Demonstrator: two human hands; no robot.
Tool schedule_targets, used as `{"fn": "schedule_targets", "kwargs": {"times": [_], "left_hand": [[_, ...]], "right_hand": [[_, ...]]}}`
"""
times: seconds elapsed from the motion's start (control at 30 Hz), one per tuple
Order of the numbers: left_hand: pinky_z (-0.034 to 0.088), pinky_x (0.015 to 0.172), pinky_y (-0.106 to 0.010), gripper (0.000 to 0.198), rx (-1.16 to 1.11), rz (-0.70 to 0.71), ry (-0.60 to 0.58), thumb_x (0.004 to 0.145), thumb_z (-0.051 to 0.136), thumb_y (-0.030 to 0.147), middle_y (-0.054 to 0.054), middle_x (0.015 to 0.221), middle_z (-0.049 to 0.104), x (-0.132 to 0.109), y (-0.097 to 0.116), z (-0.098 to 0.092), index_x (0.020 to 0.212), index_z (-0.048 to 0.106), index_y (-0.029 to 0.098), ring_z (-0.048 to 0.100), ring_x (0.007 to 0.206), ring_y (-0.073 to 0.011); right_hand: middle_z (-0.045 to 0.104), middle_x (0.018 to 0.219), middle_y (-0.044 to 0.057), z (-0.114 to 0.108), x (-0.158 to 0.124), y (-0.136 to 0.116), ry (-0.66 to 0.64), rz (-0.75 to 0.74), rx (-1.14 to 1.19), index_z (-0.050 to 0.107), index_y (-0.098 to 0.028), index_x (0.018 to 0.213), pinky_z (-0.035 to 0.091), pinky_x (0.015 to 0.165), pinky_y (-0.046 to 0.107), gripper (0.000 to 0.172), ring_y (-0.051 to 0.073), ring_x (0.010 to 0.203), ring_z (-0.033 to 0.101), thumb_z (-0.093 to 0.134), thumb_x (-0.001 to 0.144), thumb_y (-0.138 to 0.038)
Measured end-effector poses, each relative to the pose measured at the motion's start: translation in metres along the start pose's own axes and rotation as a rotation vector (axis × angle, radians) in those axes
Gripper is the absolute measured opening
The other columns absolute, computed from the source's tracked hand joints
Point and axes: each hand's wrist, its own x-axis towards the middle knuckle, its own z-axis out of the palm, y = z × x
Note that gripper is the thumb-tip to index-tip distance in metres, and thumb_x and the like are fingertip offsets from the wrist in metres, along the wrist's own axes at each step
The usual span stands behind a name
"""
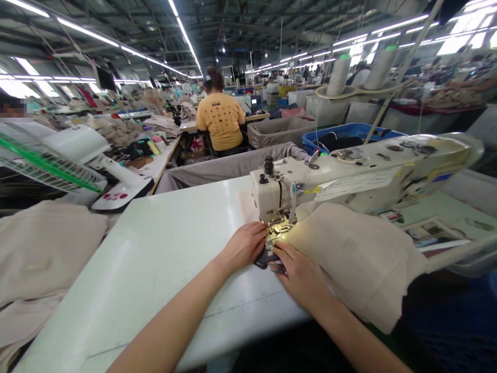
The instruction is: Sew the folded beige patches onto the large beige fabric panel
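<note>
A cream industrial sewing machine stands over the pale table, its lamp lighting the presser foot. My left hand is just left of the foot, fingers bent together with the tips at the needle area; what they pinch is hidden. A dark, rounded piece lies below those fingers. My right hand is in front of the foot, fingers curled, with a small dark, shiny object partly showing under them; its kind is unclear. Beige fabric spreads from beside the foot over the table's right edge.
Beige cloth pieces are heaped at the left, near a white fan. Beyond the table are a grey cloth-lined bin and a blue basket. Thread cones stand behind the machine. A person in yellow sits ahead.
</note>
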Motion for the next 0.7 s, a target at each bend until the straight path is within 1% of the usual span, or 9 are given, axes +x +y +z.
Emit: {"fn": "schedule_targets", "kwargs": {"times": [0.1, 0.17, 0.23, 0.3, 0.37, 0.47, 0.57, 0.7], "left_hand": [[0.051, 0.104, -0.043, 0.030, -0.010, -0.043, -0.006, 0.098, 0.046, 0.020, -0.013, 0.126, 0.064, 0.000, 0.001, -0.002, 0.124, 0.061, 0.016, 0.060, 0.118, -0.0243], [0.052, 0.102, -0.043, 0.031, 0.004, -0.079, -0.028, 0.097, 0.047, 0.019, -0.012, 0.126, 0.064, 0.001, 0.008, -0.007, 0.124, 0.061, 0.017, 0.060, 0.117, -0.0245], [0.052, 0.099, -0.045, 0.028, 0.042, -0.129, -0.071, 0.095, 0.051, 0.021, -0.012, 0.122, 0.065, -0.001, 0.021, -0.012, 0.122, 0.061, 0.018, 0.060, 0.113, -0.0261], [0.054, 0.095, -0.046, 0.024, 0.076, -0.168, -0.121, 0.094, 0.056, 0.026, -0.011, 0.117, 0.066, -0.005, 0.039, -0.015, 0.115, 0.063, 0.018, 0.060, 0.110, -0.0278], [0.055, 0.092, -0.045, 0.021, 0.094, -0.167, -0.165, 0.094, 0.059, 0.031, -0.011, 0.116, 0.066, -0.011, 0.058, -0.016, 0.110, 0.063, 0.019, 0.060, 0.109, -0.0287], [0.055, 0.091, -0.046, 0.025, 0.129, -0.142, -0.182, 0.094, 0.058, 0.031, -0.012, 0.122, 0.065, -0.021, 0.077, -0.013, 0.114, 0.061, 0.017, 0.059, 0.112, -0.0302], [0.056, 0.090, -0.045, 0.030, 0.150, -0.139, -0.166, 0.094, 0.057, 0.028, -0.013, 0.125, 0.065, -0.026, 0.082, -0.011, 0.122, 0.057, 0.017, 0.060, 0.113, -0.0296], [0.055, 0.093, -0.045, 0.034, 0.167, -0.102, -0.153, 0.096, 0.055, 0.028, -0.014, 0.131, 0.063, -0.030, 0.078, -0.008, 0.129, 0.055, 0.019, 0.060, 0.117, -0.0294]], "right_hand": [[0.066, 0.130, 0.012, -0.002, 0.002, -0.001, -0.010, 0.013, 0.011, 0.065, -0.018, 0.121, 0.058, 0.086, 0.041, 0.032, 0.027, 0.105, 0.069, 0.058, 0.090, -0.018], [0.066, 0.129, 0.012, -0.006, 0.003, -0.001, -0.023, 0.019, 0.039, 0.065, -0.018, 0.119, 0.058, 0.086, 0.039, 0.031, 0.026, 0.103, 0.070, 0.058, 0.089, -0.018], [0.068, 0.124, 0.011, -0.010, 0.004, 0.000, -0.027, 0.032, 0.079, 0.065, -0.019, 0.117, 0.058, 0.084, 0.037, 0.029, 0.025, 0.099, 0.070, 0.057, 0.090, -0.018], [0.070, 0.119, 0.010, -0.015, 0.002, 0.004, -0.012, 0.044, 0.119, 0.065, -0.019, 0.116, 0.057, 0.082, 0.035, 0.026, 0.024, 0.097, 0.070, 0.056, 0.091, -0.019], [0.070, 0.117, 0.009, -0.019, -0.001, 0.008, 0.021, 0.038, 0.151, 0.065, -0.020, 0.114, 0.057, 0.083, 0.035, 0.025, 0.024, 0.099, 0.069, 0.054, 0.092, -0.018], [0.069, 0.121, 0.009, -0.023, -0.007, 0.015, 0.023, -0.018, 0.177, 0.065, -0.020, 0.114, 0.056, 0.089, 0.035, 0.029, 0.023, 0.105, 0.068, 0.052, 0.090, -0.012], [0.068, 0.126, 0.009, -0.024, -0.011, 0.019, -0.031, -0.072, 0.162, 0.066, -0.021, 0.115, 0.056, 0.092, 0.036, 0.034, 0.023, 0.107, 0.068, 0.052, 0.086, -0.008], [0.068, 0.126, 0.010, -0.023, -0.013, 0.021, -0.076, -0.126, 0.103, 0.067, -0.020, 0.115, 0.057, 0.091, 0.035, 0.036, 0.023, 0.107, 0.069, 0.053, 0.085, -0.005]]}}
